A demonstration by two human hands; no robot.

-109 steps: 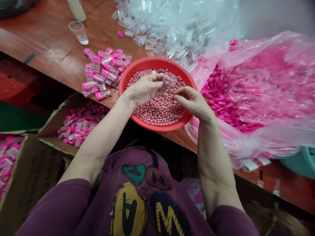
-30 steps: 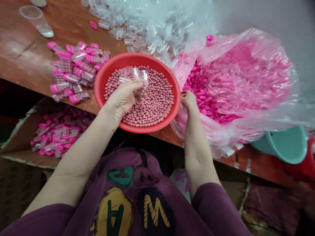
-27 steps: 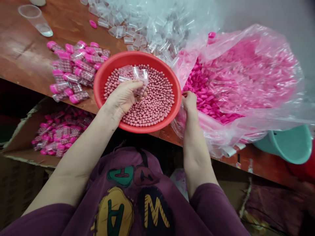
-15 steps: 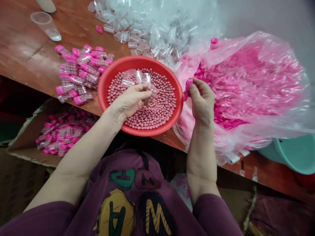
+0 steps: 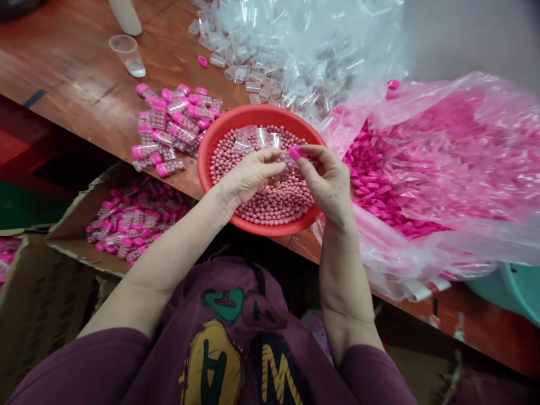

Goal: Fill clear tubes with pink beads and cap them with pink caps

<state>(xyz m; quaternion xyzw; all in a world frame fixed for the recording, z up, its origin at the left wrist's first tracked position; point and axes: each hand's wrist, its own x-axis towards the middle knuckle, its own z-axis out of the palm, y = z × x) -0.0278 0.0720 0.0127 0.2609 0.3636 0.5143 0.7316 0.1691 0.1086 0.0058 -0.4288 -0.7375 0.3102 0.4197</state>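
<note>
Over a red basin [image 5: 276, 229] of small pink beads [image 5: 270, 208], my two hands meet near its right side. My left hand [image 5: 257, 171] is closed round a small clear plastic container [image 5: 289, 163], partly hidden by the fingers. Between thumb and fingers my right hand [image 5: 329, 177] pinches a bright pink cap [image 5: 296, 152], held at the container's end; whether it is seated there I cannot tell. A few clear empty containers [image 5: 261, 136] lie on the beads just behind my left hand.
Filled, pink-capped containers [image 5: 175, 129] are piled left of the basin, more in a cardboard box [image 5: 80, 236] below. Clear empty containers [image 5: 287, 56] heap behind. A plastic bag [image 5: 464, 169] of pink caps spreads at right. A clear cup [image 5: 129, 55] stands back left; a teal tub [image 5: 510, 287] sits far right.
My right hand has moved left from beside the bag to my left hand, bringing the pink cap to the container. The whole view has shifted, so the table things appear farther right.
</note>
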